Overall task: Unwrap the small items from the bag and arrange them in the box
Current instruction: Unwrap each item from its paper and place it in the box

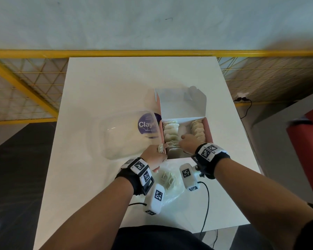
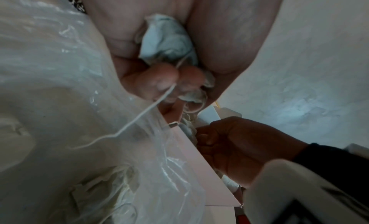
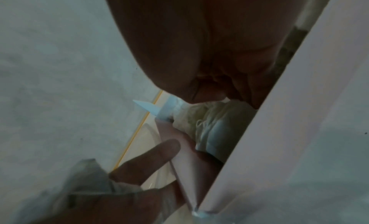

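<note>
The left hand (image 1: 153, 156) pinches a crumpled pale tea bag (image 2: 169, 42) beside the open pink cardboard box (image 1: 209, 130); the right hand (image 1: 188, 143) reaches inside, its grip hidden

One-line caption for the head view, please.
Left hand holds a tea bag beside the box; right hand reaches among bags inside.

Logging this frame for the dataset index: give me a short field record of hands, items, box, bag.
left hand: grips a crumpled sachet, its string trailing, at the box's left wall
right hand: reaches into the box, on the sachets; grip cannot be told
box: open, lid up, two rows of sachets inside
bag: clear plastic, near table edge, more sachets inside
lid: clear plastic, left of box
table: white
</note>
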`<state>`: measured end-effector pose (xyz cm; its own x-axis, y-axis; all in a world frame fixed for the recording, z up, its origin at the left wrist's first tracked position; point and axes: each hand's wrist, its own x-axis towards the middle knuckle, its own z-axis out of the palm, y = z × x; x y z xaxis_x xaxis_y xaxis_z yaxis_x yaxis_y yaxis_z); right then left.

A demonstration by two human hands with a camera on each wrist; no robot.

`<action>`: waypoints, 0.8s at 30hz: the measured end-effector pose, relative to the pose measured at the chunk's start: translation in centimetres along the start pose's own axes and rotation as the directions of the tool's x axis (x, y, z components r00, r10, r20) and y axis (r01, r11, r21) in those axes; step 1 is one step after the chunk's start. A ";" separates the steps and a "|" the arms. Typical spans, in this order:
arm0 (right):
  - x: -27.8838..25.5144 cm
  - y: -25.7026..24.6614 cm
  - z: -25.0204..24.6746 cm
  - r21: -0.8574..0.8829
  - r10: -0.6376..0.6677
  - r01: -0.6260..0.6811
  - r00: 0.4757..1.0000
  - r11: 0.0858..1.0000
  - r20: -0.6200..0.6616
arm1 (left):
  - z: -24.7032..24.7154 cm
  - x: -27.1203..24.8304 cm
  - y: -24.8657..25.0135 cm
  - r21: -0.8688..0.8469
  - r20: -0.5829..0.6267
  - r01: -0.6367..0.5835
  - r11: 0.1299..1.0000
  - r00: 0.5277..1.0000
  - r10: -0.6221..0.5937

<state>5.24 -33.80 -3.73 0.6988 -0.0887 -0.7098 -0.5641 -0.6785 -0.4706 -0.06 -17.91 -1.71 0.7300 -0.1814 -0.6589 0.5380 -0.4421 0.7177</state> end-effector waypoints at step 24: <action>-10.6 -0.7 -1.5 0.209 -0.478 0.504 0.863 0.838 -0.162 | -2.7 -5.3 2.6 -0.930 0.061 0.039 0.366 0.997 0.050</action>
<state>-1.12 -33.48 4.93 0.9442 0.1296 -0.3027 -0.2129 -0.4611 -0.8614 -1.43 -15.72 4.22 0.7288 -0.2563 -0.6349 0.6169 0.6481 0.4465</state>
